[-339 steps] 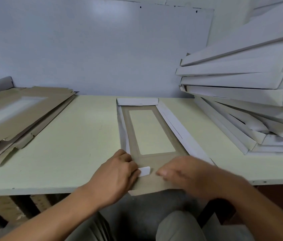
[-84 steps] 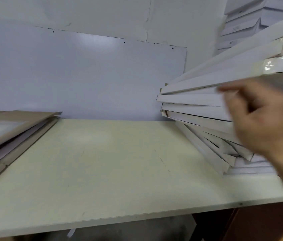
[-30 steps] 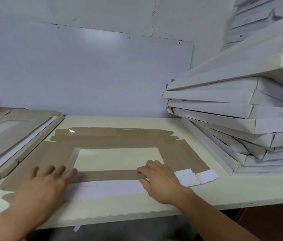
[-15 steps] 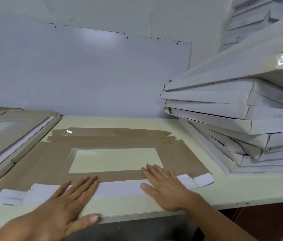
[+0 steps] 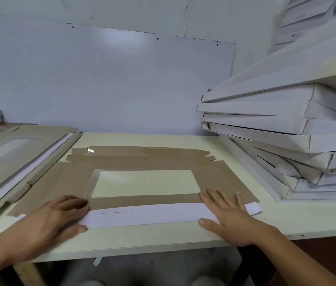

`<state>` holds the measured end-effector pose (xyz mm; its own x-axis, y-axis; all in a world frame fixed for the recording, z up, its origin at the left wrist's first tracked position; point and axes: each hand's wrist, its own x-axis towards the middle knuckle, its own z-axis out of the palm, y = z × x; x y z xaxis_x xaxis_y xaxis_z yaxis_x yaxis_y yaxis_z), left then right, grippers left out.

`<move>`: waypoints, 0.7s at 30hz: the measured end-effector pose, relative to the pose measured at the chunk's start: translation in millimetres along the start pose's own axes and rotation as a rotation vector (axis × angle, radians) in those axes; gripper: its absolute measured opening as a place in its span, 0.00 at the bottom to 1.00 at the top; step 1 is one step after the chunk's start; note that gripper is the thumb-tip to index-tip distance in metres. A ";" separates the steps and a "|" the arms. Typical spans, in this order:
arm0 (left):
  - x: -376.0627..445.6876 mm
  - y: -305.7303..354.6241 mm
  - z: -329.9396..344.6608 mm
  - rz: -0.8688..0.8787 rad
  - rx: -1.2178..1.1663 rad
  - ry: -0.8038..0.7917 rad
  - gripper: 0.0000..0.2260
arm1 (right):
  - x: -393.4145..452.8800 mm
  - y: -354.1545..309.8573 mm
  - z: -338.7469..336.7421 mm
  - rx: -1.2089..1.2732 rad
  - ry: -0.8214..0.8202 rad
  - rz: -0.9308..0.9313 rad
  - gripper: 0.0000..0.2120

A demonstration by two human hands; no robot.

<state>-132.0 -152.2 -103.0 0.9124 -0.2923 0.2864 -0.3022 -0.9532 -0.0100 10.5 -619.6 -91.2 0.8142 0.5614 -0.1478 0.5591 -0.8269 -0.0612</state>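
Lying flat on the cream table [image 5: 163, 238] is 1 unfolded cardboard blank [image 5: 66, 182], brown side up, with a rectangular window cut through its middle. Its long edges run left to right, parallel to the table's near edge.

Head view, task item: a white flap [image 5: 146, 215] along the blank's near edge is folded back over the brown face and lies as a long strip between the 2 hands. A small white tab projects at its right end, past the right hand.

Head view, left hand [image 5: 55, 219]: it rests palm down on the flap's left end. The fingers lie lightly bent across the brown panel, just short of the window's near-left corner. The thumb lies along the flap's near edge. It presses and does not pinch.

Head view, right hand [image 5: 227, 215]: palm down on the flap's right end, fingers straight and spread, their tips on the brown panel beside the window's near-right corner. The thumb points left along the flap's near edge. It also presses flat, gripping nothing.

Head view, surroundings: a leaning stack of folded white boxes [image 5: 266, 129] stands at the right, near the blank but not touching it. A pile of flat brown blanks [image 5: 18, 157] lies at the left. A pale wall panel [image 5: 101, 79] stands behind.
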 end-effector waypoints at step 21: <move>101.2 121.9 21.7 -0.139 -0.119 -0.173 0.24 | 78.9 -121.2 -3.3 0.079 0.123 -0.193 0.26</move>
<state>-70.5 -299.7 -96.0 0.9782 -0.1772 0.1084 -0.1910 -0.9724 0.1337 7.5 -475.0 -92.2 0.7090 0.7052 -0.0045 0.6963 -0.7010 -0.1541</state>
